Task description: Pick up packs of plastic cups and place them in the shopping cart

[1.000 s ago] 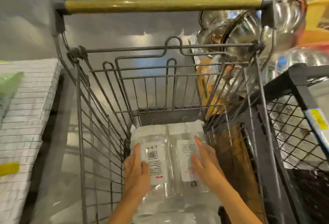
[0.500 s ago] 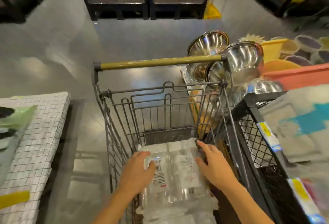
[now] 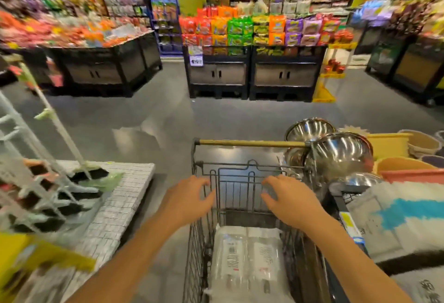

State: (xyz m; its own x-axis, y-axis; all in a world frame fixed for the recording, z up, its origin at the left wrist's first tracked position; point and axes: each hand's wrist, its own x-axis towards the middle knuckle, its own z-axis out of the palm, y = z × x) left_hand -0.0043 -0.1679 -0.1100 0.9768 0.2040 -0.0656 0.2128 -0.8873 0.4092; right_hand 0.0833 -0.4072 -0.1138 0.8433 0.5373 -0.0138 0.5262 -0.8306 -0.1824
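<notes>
Bottled water, shrink-wrapped in a pack [image 3: 247,261], lies flat on the floor of a wire shopping cart [image 3: 199,242] in a supermarket aisle. Above it hover the left hand [image 3: 186,203] and right hand [image 3: 292,203], fingers loosely spread, grasping nothing. Such a pack is likely heavy, its film slick and yielding; its two long sides seem the surest hold. Steel bowls [image 3: 341,156] are stacked just right of the cart.

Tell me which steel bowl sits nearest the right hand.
The big bowl at the cart handle's right end; the other bowl sits behind it, farther from the right hand.
</notes>
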